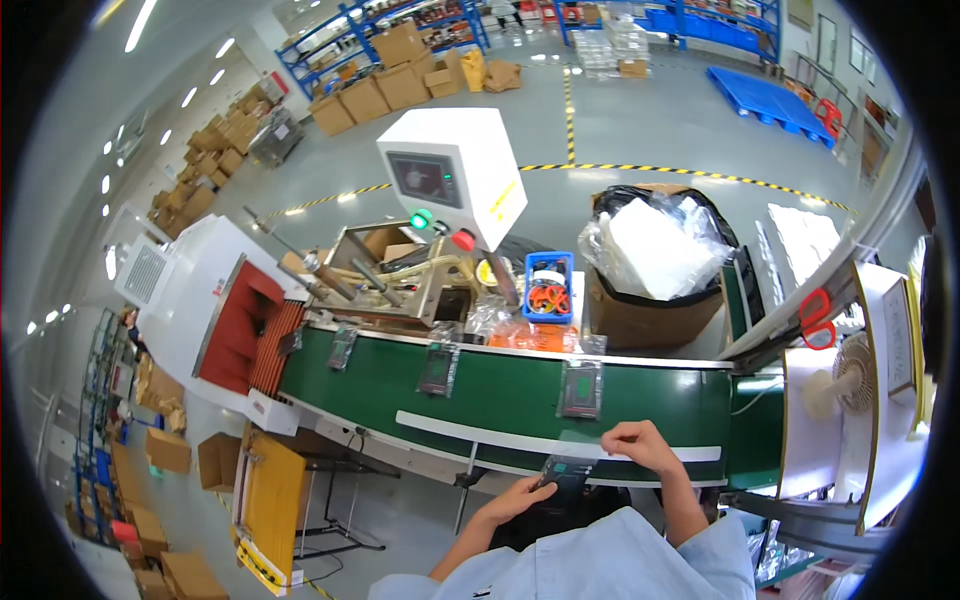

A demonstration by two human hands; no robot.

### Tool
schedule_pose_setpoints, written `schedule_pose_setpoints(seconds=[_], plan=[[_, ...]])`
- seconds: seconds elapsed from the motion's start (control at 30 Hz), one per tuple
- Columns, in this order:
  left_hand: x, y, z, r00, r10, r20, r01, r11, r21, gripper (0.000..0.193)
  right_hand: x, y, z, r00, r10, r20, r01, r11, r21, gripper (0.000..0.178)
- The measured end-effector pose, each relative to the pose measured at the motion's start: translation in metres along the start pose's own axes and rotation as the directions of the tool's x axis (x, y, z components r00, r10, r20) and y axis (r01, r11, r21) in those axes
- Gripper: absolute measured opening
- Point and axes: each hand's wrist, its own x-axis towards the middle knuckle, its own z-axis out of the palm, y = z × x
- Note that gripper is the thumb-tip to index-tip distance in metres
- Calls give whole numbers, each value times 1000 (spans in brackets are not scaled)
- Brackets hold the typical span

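Note:
My left hand (pixel 515 498) grips a flat dark package in a clear plastic bag (pixel 568 480), in front of the conveyor's near edge. The bag's clear open end points up toward the belt. My right hand (pixel 645 445) is beside that end, thumb and fingers pinched together; what they hold, if anything, is too small to tell. On the green conveyor belt (pixel 510 390) just beyond lies a similar bagged package (pixel 581 388). Farther left on the belt are another bagged package (pixel 438 370) and a smaller-looking one (pixel 342 348).
A white machine with a red curtain (pixel 235 325) stands at the belt's left end. Behind the belt are a white control box (pixel 455 175), a blue bin of tools (pixel 548 290) and a carton of plastic wrap (pixel 655 320). A white rail (pixel 540 437) runs along the near side. A fan (pixel 850 375) stands right.

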Motion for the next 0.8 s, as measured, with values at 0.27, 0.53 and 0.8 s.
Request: schedule_pose_setpoints(seconds=[0.27,0.53,0.8], plan=[[37,-21,9,998,-24,62,44,934,-354,47,-19,24,13,997,53,-57,-48,996,75,19],[63,-24,38,995,80,61,-52,929,-368,49,-20,43,-39,894,-78,-442,99,995,26,19],[60,-52,26,997,-36,-69,2,898,-440,37,50,108,-168,543,-142,-828,-114,964,-240,21]])
